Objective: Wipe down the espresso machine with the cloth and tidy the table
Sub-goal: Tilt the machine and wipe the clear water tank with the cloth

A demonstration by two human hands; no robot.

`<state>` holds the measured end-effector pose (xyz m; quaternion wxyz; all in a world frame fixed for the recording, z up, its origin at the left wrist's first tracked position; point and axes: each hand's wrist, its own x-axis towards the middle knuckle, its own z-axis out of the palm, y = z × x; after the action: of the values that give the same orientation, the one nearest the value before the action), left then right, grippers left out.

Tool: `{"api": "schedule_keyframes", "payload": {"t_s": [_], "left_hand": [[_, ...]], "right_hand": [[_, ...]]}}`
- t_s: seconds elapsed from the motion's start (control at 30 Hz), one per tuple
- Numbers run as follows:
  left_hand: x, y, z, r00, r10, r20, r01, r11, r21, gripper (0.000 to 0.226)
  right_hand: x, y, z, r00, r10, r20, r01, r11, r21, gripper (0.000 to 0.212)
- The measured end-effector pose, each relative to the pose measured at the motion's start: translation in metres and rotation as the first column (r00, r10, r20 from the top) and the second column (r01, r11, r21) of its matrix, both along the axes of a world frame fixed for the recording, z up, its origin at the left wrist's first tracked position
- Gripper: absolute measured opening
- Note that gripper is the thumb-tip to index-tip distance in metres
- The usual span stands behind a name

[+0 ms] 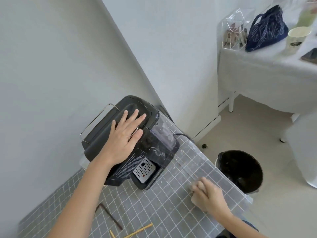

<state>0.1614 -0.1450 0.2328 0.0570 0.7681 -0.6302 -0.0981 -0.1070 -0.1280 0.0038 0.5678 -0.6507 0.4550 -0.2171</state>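
Observation:
A black espresso machine (154, 152) stands on the grey checked table (171, 212) close to the wall, with a perforated metal drip tray (144, 169) in front and a clear water tank (164, 134) on its right side. My left hand (125, 138) lies flat on the machine's top, fingers spread, holding nothing. To the right of the machine, near the table's right edge, my right hand (207, 194) rests on the tabletop with its fingers curled; it is blurred and nothing shows in it. No cloth is visible.
A brown stick (109, 215) and yellow sticks (140, 229) lie on the table's near part. A black-lined bin (240, 170) stands on the floor just past the right edge. A second white table (257, 74) behind holds a dark bag (267, 30), a clear box (235, 35) and a paper cup (298, 36).

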Motion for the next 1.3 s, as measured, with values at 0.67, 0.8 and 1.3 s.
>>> {"api": "schedule_keyframes", "payload": {"t_s": [0.67,0.8,1.3], "left_hand": [[-0.006,-0.011,-0.003,0.999,0.033,-0.033,-0.036,0.993,-0.112,0.054],[-0.006,-0.012,-0.004,0.999,0.036,-0.005,-0.036,0.994,-0.107,0.053],[-0.008,-0.01,-0.002,0.995,0.08,-0.06,-0.085,0.991,-0.101,0.063]], "right_hand": [[0.176,-0.116,0.074,0.81,-0.472,0.347,0.317,0.851,0.418,0.048],[0.17,-0.088,0.063,0.806,-0.523,0.277,0.367,0.809,0.459,0.05],[0.19,-0.077,0.046,0.737,-0.61,0.291,0.487,0.778,0.398,0.048]]}}
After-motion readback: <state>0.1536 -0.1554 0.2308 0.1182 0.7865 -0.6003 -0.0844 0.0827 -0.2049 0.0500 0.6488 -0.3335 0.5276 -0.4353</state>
